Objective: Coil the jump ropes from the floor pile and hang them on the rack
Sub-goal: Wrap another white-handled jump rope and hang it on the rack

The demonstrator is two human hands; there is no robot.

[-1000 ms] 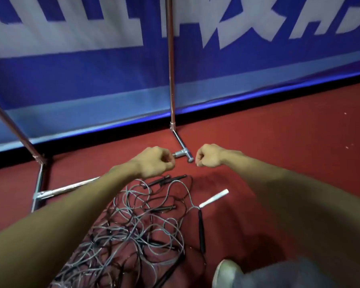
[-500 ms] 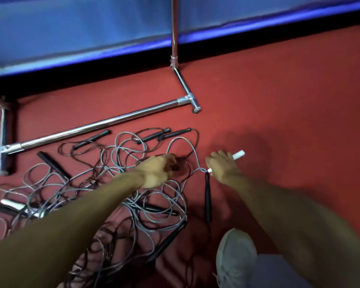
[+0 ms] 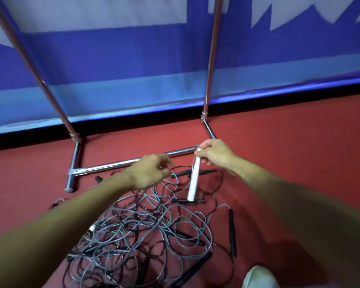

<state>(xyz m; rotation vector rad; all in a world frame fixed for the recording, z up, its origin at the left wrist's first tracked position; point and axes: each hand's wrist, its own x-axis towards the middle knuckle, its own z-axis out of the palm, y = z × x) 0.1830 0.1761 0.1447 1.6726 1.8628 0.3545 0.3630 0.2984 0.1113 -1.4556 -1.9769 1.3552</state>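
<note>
A tangled pile of grey and black jump ropes (image 3: 146, 229) lies on the red floor in front of me, with several black handles sticking out. My right hand (image 3: 214, 153) pinches the top end of a white handle (image 3: 194, 179), which hangs down above the pile with its grey cord. My left hand (image 3: 150, 171) hovers over the pile's far edge with fingers loosely curled; whether it holds a cord I cannot tell. The chrome rack (image 3: 121, 164) stands just beyond the hands, its low bar and two uprights against the wall.
A blue and white banner (image 3: 133, 69) covers the wall behind the rack. A loose black handle (image 3: 232, 233) lies to the right of the pile. The toe of my white shoe (image 3: 260, 277) shows at the bottom right. Bare red floor spreads to the right.
My right hand took the white handle from the floor and lifted it so that it hangs. My left hand rose off the pile. My view tilted up toward the rack.
</note>
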